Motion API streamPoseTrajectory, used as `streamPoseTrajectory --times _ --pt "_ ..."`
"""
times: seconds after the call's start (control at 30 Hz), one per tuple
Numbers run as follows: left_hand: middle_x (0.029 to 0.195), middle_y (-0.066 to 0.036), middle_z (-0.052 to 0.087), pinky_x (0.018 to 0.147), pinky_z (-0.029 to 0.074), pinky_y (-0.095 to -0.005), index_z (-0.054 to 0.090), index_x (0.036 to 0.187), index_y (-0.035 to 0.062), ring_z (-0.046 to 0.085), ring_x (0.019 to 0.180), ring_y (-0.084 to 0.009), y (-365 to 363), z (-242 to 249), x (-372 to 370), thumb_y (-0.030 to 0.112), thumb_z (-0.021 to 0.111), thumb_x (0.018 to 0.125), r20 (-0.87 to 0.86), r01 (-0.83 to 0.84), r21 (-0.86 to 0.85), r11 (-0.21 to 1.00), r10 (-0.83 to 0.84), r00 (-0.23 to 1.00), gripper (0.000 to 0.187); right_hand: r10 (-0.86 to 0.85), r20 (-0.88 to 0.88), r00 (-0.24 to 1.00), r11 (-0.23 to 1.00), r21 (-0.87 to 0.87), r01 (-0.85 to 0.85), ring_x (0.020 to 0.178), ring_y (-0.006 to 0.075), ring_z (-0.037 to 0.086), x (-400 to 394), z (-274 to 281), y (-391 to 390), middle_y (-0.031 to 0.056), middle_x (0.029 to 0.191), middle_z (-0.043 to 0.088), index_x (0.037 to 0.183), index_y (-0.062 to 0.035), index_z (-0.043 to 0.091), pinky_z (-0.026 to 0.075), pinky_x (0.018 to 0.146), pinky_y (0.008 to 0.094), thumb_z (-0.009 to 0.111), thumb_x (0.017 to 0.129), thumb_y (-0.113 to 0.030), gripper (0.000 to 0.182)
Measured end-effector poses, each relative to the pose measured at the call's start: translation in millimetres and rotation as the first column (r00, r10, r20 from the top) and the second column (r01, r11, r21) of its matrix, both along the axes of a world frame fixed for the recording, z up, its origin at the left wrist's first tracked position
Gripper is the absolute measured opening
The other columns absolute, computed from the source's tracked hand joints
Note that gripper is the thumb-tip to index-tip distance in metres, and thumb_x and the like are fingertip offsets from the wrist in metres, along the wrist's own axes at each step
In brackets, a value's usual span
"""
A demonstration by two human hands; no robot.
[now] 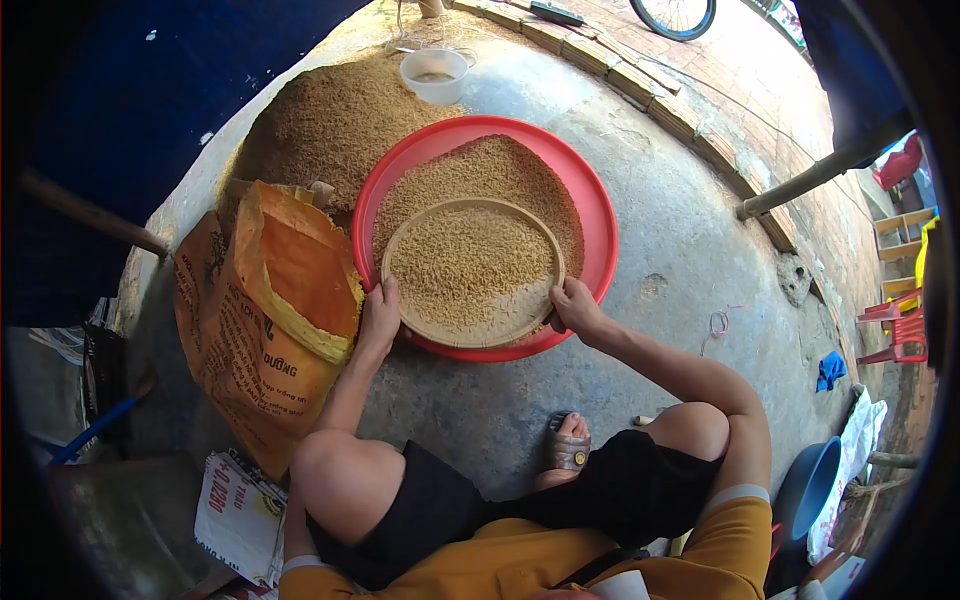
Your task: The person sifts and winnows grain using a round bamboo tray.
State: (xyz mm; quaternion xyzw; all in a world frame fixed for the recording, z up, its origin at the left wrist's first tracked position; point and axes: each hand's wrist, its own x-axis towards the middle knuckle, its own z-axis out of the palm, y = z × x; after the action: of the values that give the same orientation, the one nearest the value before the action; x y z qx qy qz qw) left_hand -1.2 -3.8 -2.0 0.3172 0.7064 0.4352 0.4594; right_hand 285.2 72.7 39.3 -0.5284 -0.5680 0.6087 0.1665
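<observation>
A round, shallow sieve (520,318) with a pale rim is held level between my hands, grains (470,255) spread across most of it. My left hand (380,315) grips its left rim, and my right hand (578,305) grips the right rim, both with fingers curled partly out of sight beneath. Under the sieve lies a wide red basin (598,235) holding a heap of similar grain (480,165). Close by my left hand stands an open orange sack (250,330) with printed lettering.
Behind the sack is a large brown pile of husks or grain (325,125), with a translucent bowl (435,90) at its edge. A row of bricks (640,85) borders the concrete floor. At right are a blue tub (810,485) and red chairs (895,330).
</observation>
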Motion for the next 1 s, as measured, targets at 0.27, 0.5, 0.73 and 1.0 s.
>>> streamPoseTrajectory --times 0.27,0.5,0.73,1.0 --pt "0.068 -0.01 0.044 0.063 0.036 -0.0333 0.044 0.102 -0.0078 0.042 0.064 -0.0201 8 52 1 0.027 0.029 0.092 -0.356 0.064 0.555 0.83 0.167 0.92 0.039 -0.073 -0.139 0.988 0.923 0.365 0.119 0.042 0.0145 0.049 -12 38 4 0.0077 0.06 0.048 0.095 -0.0009 0.036 0.041 0.037 0.0269 0.032 0.086 -0.01 0.014" --pt "0.083 -0.013 0.052 0.071 0.038 -0.0322 0.047 0.103 -0.0071 0.049 0.077 -0.0196 -3 11 12 0.027 0.032 0.091 -0.256 0.015 0.215 0.976 0.041 0.966 0.039 -0.032 0.034 0.999 0.999 0.04 0.031 0.042 0.0151 0.05 5 -15 -1 0.0086 0.061 0.051 0.098 -0.0004 0.038 0.041 0.038 0.0268 0.032 0.086 -0.011 0.016" --pt "0.095 -0.011 0.055 0.077 0.041 -0.0286 0.047 0.108 -0.0061 0.051 0.086 -0.0148 2 -5 7 0.02 0.035 0.09 -0.052 -0.002 0.154 0.988 0.01 0.999 0.034 -0.094 -0.013 0.996 0.996 -0.008 0.094 0.044 0.0161 0.053 4 -17 3 0.0099 0.062 0.054 0.093 0.0013 0.042 0.044 0.04 0.0282 0.033 0.086 -0.013 0.019" --pt "0.086 -0.009 0.055 0.056 0.047 -0.0273 0.047 0.105 -0.004 0.054 0.069 -0.0132 7 5 8 0.02 0.035 0.089 0.002 0.09 0.02 0.996 -0.09 0.996 0.031 0.163 0.075 0.984 0.917 -0.379 -0.124 0.057 0.0196 0.061 16 -15 18 0.0147 0.071 0.06 0.092 0.0037 0.052 0.052 0.05 0.0286 0.038 0.085 -0.015 0.025"
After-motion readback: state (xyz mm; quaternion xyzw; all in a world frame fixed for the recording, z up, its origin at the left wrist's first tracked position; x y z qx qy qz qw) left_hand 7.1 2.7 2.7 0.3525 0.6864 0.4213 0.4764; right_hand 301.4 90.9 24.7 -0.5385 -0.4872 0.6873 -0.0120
